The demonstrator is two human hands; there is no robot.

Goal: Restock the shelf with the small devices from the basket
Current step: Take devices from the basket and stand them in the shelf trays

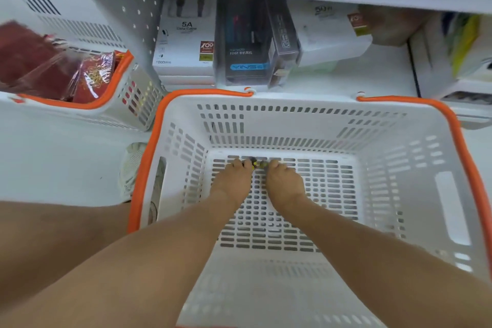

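Both hands (235, 181) (285, 184) pinch device (255, 163); axis crosswise.

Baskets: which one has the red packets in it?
The smaller basket on the left, tilted beside the shelf, holds the red packets. The big basket in front holds only both hands and a tiny dark item.

Both hands (235, 181) (285, 184) pinching small device (255, 163) on basket (450, 208) floor.

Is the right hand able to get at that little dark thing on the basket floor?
Probably yes. The right hand is already down inside the white basket, its fingertips at the small dark device, with the left hand alongside. Nothing else lies in the way.
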